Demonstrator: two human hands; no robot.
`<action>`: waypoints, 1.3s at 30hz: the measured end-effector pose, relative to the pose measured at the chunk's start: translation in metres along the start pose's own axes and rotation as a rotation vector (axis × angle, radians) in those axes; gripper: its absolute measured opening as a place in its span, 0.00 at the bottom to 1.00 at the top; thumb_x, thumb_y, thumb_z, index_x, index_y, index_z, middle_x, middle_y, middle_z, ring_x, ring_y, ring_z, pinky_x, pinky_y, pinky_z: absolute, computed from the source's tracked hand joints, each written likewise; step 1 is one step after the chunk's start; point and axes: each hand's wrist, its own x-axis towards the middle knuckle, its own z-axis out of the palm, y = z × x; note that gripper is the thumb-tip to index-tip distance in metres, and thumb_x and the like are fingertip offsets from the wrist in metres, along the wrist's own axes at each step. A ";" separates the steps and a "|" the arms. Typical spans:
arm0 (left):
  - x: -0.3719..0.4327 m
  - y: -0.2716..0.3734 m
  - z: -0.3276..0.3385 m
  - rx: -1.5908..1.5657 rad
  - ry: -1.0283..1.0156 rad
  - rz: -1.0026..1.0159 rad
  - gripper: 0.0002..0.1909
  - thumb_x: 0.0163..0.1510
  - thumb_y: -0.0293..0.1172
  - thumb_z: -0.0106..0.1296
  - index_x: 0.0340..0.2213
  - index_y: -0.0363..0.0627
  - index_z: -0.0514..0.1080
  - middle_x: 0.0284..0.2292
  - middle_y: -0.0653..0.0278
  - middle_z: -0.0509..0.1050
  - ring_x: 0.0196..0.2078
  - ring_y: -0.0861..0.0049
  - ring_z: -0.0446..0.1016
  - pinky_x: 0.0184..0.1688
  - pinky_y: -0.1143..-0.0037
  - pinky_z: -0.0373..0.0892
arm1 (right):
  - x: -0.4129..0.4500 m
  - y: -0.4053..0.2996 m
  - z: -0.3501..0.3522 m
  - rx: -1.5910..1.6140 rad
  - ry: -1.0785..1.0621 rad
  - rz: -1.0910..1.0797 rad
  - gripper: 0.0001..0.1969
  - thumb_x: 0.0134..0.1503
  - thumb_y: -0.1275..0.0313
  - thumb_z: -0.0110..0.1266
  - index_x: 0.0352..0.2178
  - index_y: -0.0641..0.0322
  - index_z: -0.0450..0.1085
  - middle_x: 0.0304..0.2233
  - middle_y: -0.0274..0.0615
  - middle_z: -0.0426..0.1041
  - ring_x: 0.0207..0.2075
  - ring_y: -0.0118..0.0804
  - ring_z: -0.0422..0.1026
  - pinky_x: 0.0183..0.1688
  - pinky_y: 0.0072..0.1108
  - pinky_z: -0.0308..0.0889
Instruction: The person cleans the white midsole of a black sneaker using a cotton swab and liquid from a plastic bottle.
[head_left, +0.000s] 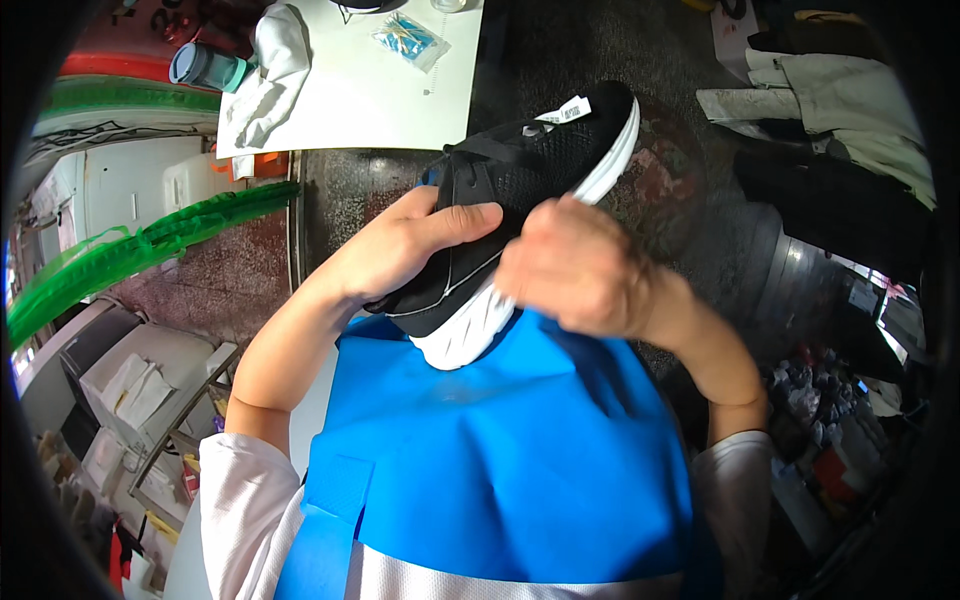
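A black knit sneaker with a white sole lies slantwise above my lap, its toe towards the upper right and its heel on the blue apron. A white tag with writing lies on its upper. My left hand grips the shoe from the left, with the thumb across its black side. At the right, my right hand is blurred and curled against the white sole; whether it holds something small is hidden.
On a white table at the upper left lie a crumpled white cloth, a teal-lidded cup and a packet of cotton swabs. Green plastic wrapping crosses the left. Folded fabrics are stacked at the upper right.
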 end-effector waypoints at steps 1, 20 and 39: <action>0.000 -0.001 0.001 0.000 0.000 -0.001 0.15 0.53 0.36 0.52 0.38 0.36 0.71 0.29 0.65 0.75 0.29 0.82 0.73 0.31 0.81 0.69 | 0.000 0.002 -0.002 -0.027 -0.015 0.006 0.06 0.39 0.74 0.52 0.21 0.65 0.72 0.23 0.35 0.70 0.25 0.33 0.65 0.25 0.21 0.58; 0.004 -0.001 0.003 0.060 0.009 -0.004 0.16 0.53 0.38 0.53 0.37 0.36 0.71 0.29 0.64 0.75 0.28 0.83 0.73 0.30 0.82 0.69 | -0.003 -0.015 0.003 0.037 0.041 -0.046 0.06 0.43 0.72 0.50 0.15 0.61 0.67 0.17 0.34 0.62 0.23 0.30 0.61 0.24 0.19 0.57; 0.026 0.012 0.005 0.158 -0.055 -0.101 0.16 0.55 0.39 0.49 0.35 0.36 0.72 0.28 0.64 0.74 0.26 0.84 0.72 0.28 0.82 0.68 | -0.002 -0.010 0.000 0.025 0.028 0.047 0.02 0.39 0.78 0.51 0.20 0.63 0.69 0.22 0.35 0.65 0.28 0.35 0.65 0.31 0.22 0.62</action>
